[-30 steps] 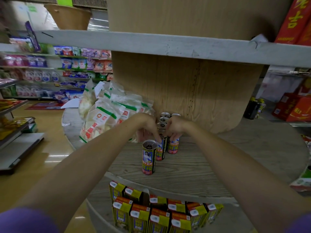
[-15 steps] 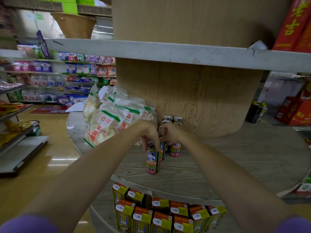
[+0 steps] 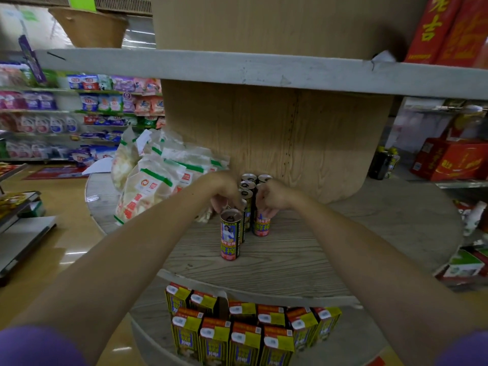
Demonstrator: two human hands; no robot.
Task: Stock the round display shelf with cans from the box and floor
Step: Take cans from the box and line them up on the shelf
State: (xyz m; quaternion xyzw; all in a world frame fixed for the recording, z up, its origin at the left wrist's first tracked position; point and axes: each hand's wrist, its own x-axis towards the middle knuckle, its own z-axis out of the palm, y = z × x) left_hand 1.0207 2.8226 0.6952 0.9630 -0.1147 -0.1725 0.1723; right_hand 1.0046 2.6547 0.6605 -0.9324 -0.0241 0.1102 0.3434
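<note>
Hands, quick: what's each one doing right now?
Left hand: fingers curled at the nearest tall printed drink can's top.
Right hand: grips the pink-bottomed printed can.

The store was dimly lit, and the picture looked murky and soft. Shade lay under the upper shelf board (image 3: 264, 72) and darkened the wooden core (image 3: 277, 143). Small patches of glare shone on the polished floor (image 3: 71, 254) at left. Wide-angle distortion bowed the shelf edges. The purple sleeves (image 3: 37, 347) in the bottom corners were blurred, and distant goods smeared.
</note>
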